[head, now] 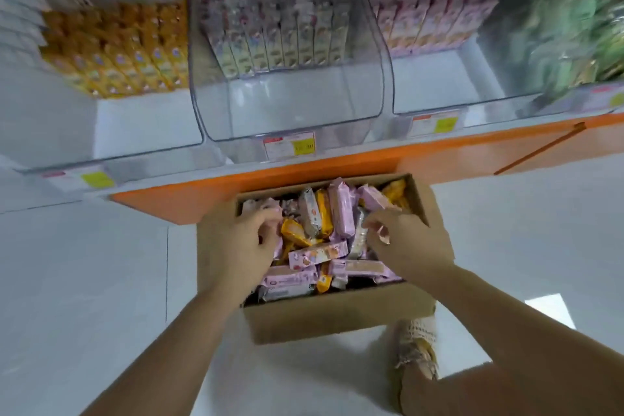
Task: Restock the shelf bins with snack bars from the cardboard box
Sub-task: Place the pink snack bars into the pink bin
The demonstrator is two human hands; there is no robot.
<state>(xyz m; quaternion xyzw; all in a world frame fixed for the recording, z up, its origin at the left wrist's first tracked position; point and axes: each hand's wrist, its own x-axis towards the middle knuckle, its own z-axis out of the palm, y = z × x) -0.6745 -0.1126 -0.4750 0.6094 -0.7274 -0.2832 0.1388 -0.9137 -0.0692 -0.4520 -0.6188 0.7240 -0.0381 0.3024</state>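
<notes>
An open cardboard box [334,314] stands on the white tiled floor [84,280], its far end against the orange shelf base [189,194]. It is heaped with loose snack bars [317,253] in pink, yellow-orange and pale grey wrappers, lying crossed at all angles.

Above, three clear plastic bins sit side by side on the shelf. The left bin [141,132] holds yellow-orange packs in rows at the back. The middle bin [290,105] holds pale packs standing upright. The right bin [439,78] holds pink packs. The front part of each bin is bare. Further right lie blurred green packages [574,27]. Price tags [290,145] with yellow patches hang on the shelf edge below the bins.

Both hands reach into the box. The left hand [243,246] is over the left side of the heap, its fingers [266,216] curled down among the bars; whether they grasp one cannot be told. The right hand [412,243] is over the right side, fingers [374,218] curled, with a pink-wrapped bar [383,236] pinched between thumb and fingers. The forearms cover the box's side walls.

A foot in a woven shoe [417,348] stands just beside the box's near right corner.
</notes>
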